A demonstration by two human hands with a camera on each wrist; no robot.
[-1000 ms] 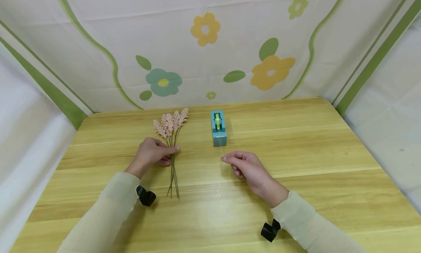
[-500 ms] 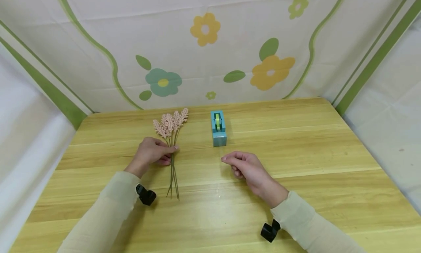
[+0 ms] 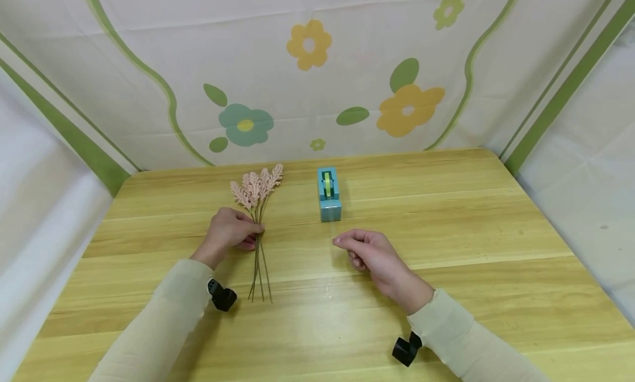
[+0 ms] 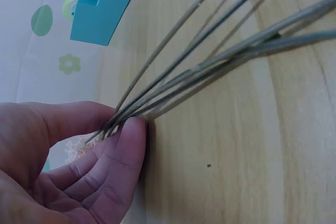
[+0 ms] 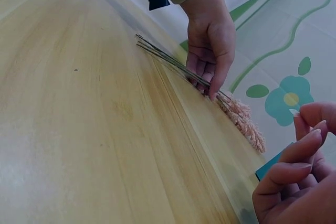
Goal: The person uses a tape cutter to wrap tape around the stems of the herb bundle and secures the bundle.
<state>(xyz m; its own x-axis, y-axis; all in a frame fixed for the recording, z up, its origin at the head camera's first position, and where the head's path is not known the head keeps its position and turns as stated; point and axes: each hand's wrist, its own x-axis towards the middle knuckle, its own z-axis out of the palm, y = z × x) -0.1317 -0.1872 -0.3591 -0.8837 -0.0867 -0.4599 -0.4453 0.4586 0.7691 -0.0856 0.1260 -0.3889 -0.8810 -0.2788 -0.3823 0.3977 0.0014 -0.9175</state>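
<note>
Left hand (image 3: 230,230) pinches the thin stems (image 4: 194,72) of pink flowers (image 3: 254,188) at the left of the wooden table (image 3: 446,205). Farther right, the right hand (image 3: 374,252) presses thumb and forefinger together, near side of a blue tape dispenser (image 3: 331,209); whether it pinches anything cannot be told.

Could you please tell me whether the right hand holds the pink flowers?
No, only the left hand grips the pink flowers, by their stems.

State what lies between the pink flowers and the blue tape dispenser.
Only bare wooden tabletop separates the flowers from the dispenser in the head view.
</note>
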